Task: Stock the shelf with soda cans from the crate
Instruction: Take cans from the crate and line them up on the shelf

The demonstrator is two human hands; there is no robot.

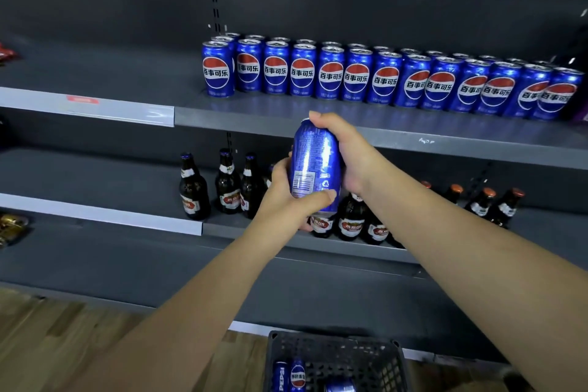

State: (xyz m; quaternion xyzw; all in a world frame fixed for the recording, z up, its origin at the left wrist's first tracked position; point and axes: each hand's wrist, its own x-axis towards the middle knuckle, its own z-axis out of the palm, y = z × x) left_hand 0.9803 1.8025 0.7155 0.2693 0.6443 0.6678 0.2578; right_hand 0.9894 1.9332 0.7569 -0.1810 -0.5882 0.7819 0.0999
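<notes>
**One blue can in two hands, before a stocked shelf**

Head view. Held in both hands: a soda can [313, 162], glossy blue, back side toward the camera, with white small print, a barcode and a recycling mark low on its wall. Gripped low by the left hand [286, 200], with the thumb curled across the front just under the barcode. Gripped high and from the right by the right hand [346, 156], with fingers [324, 121] curled over the upper rim. Hanging in the air before the front edge of the shelf [254, 114], well above the crate [334, 350], touching neither.

Counted on the shelf: thirteen shelved cans [356, 78] in the front row, all upright with logos facing out, plus a second row close behind, too hidden to count in full. Counted in the black crate at the bottom edge: three crate cans [298, 375], only partly in view. Counted on the lower shelf [127, 216]: about ten brown beer bottles [194, 191], three clear at the left, the others partly hidden by the hands and right forearm.

Held nearly upright: long axis close to vertical, top end up and leaning slightly left, base down.
</notes>
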